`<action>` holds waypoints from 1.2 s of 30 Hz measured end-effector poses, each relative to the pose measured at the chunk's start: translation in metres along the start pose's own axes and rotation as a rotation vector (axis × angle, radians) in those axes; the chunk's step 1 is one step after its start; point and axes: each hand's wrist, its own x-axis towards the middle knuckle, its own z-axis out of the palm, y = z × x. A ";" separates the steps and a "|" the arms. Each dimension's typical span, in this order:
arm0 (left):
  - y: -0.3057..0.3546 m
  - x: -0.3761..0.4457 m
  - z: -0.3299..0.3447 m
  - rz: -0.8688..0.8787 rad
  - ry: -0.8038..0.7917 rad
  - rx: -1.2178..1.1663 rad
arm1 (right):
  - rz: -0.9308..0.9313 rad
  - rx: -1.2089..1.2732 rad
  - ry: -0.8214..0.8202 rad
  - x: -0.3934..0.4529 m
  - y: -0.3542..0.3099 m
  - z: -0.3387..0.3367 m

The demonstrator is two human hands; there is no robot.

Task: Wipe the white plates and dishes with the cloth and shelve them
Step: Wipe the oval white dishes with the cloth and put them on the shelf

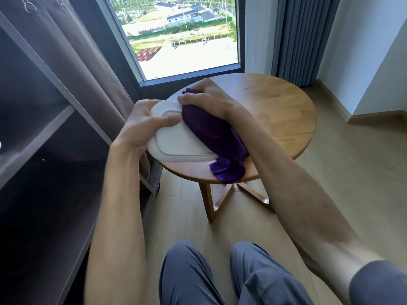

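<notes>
Gripping the plate [176,146] at frame centre, my left hand [141,126] curls round its left rim, thumb on top. My right hand [207,100] clutches the cloth [211,133], pressing it onto the plate above the table [275,119].

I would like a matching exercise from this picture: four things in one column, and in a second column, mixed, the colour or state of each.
Things:
1. dish
2. cloth
3. round table
4. trousers

Colour or state:
A. wooden, light brown, standing by the window
B. white, held at its edge by the left hand
C. grey-blue, at the bottom of the view
D. purple, pressed on the dish under the right hand

Pairs: 1-B, 2-D, 3-A, 4-C
</notes>
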 end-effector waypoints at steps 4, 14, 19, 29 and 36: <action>-0.016 -0.009 0.009 0.081 0.099 -0.077 | 0.068 0.071 0.117 0.003 0.016 -0.004; -0.042 -0.027 0.064 0.103 0.629 -0.461 | 0.348 0.793 0.432 -0.024 0.065 -0.001; -0.028 -0.010 0.111 0.093 0.844 -0.474 | 0.415 0.977 0.577 -0.035 0.059 0.042; -0.021 -0.019 0.126 0.320 0.897 0.028 | 0.338 0.653 0.775 -0.034 0.057 0.030; -0.038 -0.033 0.114 0.597 0.749 0.512 | 0.580 0.133 1.119 -0.046 0.102 -0.047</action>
